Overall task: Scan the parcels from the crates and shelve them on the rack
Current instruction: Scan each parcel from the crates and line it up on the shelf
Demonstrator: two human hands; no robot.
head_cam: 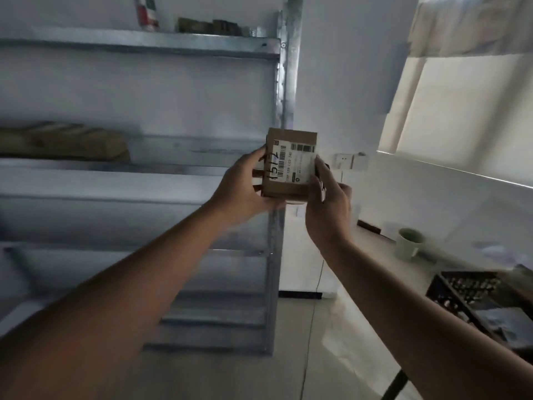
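Parcel point(291, 163): matt brown cardboard, white paper label. Rack point(285, 82): dull grey galvanised-looking metal. Crate point(473, 298): dark plastic lattice. Mug point(408, 243): smooth, pale.

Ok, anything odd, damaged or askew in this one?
Nothing stands out. The left hand and right hand hold a small cardboard parcel, intact, its label facing the camera, beside the metal rack. The rest is too blurred to judge.

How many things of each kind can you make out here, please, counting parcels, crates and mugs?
Parcels: 2, a cardboard box held in both hands, a brown parcel on the rack
Crates: 1, the black crate
Mugs: 1, the pale mug
Total: 4
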